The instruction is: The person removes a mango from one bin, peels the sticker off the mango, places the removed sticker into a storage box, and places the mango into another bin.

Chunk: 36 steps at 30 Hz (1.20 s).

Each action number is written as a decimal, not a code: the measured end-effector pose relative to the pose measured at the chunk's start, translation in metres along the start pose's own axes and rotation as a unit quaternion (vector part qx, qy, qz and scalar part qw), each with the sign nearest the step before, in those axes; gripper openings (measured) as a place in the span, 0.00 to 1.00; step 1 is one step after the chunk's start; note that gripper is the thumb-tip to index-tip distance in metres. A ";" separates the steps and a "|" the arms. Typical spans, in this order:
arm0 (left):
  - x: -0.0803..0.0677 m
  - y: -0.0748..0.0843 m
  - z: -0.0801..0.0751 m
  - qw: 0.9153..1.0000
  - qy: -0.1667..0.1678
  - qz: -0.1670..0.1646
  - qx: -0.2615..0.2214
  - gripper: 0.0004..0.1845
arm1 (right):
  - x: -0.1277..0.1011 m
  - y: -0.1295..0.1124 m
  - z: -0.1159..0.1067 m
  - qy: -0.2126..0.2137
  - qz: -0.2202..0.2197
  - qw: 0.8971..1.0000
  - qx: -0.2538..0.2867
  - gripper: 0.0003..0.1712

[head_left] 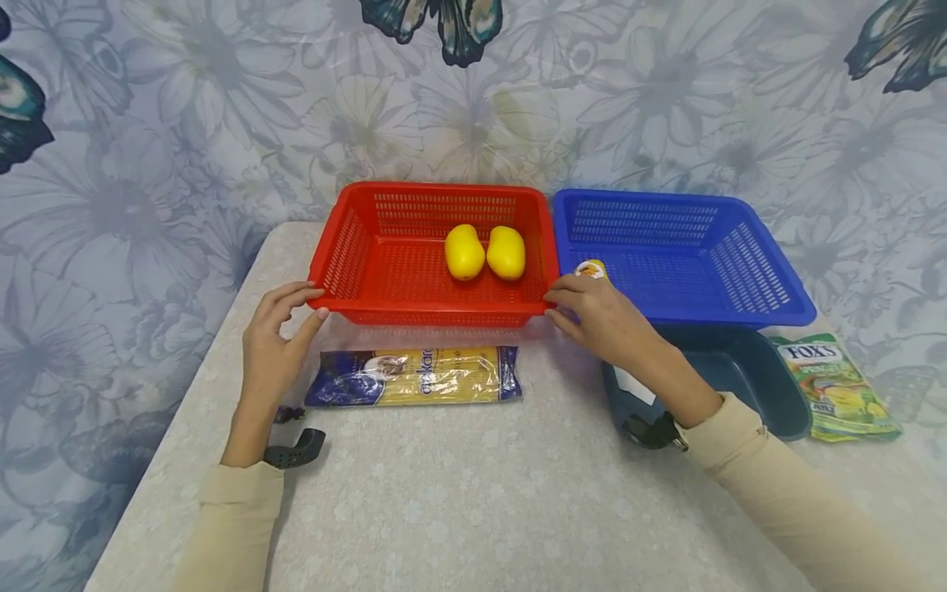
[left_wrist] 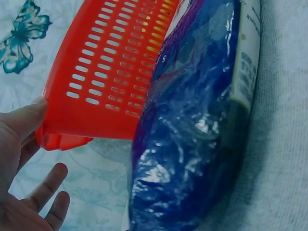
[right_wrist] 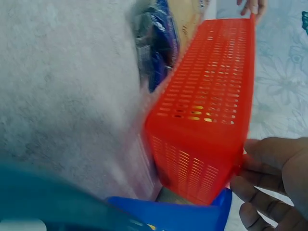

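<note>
Nearest the viewer, two beige sleeves reach forward over the pale worktop (head_left: 473, 493). A pasta packet (head_left: 414, 376) lies flat on it just ahead, between the forearms and close to the front wall of the red basket (head_left: 432, 312).

The left hand (head_left: 275, 341) stands at the basket's front left corner. Its fingers are straight and spread, the fingertips touching the rim; in the left wrist view the thumb (left_wrist: 24, 118) rests against the corner lip. The grip is apart, clamped on nothing.

The right hand (head_left: 602, 316) is at the front right corner, fingers extended against the rim where the red basket meets the blue basket (head_left: 740, 308). The right wrist view shows the fingertips (right_wrist: 269, 154) laid on the corner, not curled under it. That grip is likewise apart.

The red basket sits on the worktop at centre, holding two yellow fruits (head_left: 484, 252) toward the back. The blue basket stands just beside it on the right, with a small round item (head_left: 590, 269) inside. A dark blue container (head_left: 747, 378) and a sweets bag (head_left: 839, 386) lie near the right forearm.

Assessment: both corners should be held evenly, thumbs over the lip, and the basket kept level so the fruits do not roll, while clearing the packet and the neighbouring basket.
</note>
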<state>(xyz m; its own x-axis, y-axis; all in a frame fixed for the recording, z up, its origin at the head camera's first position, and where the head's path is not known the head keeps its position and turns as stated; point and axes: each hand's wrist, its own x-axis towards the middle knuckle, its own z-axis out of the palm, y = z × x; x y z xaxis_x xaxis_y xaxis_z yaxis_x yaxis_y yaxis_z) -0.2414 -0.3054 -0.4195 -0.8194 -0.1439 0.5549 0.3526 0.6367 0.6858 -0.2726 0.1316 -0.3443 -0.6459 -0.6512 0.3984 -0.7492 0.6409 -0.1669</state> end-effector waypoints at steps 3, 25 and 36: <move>-0.002 0.000 0.001 1.000 0.005 0.001 0.000 0.18 | -0.002 0.000 -0.006 -0.005 0.022 1.000 0.006 0.12; -0.002 -0.001 0.004 1.000 0.014 -0.006 -0.012 0.18 | -0.043 0.042 -0.047 -0.004 0.101 0.995 -0.021 0.14; -0.003 0.000 0.004 1.000 0.012 -0.011 -0.013 0.18 | -0.066 0.060 -0.061 0.011 0.113 0.993 -0.031 0.13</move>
<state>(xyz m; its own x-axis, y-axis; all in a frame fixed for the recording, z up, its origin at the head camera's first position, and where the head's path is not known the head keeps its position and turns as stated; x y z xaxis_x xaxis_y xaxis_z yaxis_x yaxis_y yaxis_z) -0.2409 -0.3017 -0.4234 -0.8165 -0.1755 0.5500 0.3460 0.6138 0.7096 -0.2662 0.2379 -0.3259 -0.7933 -0.4789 0.3760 -0.5737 0.7946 -0.1985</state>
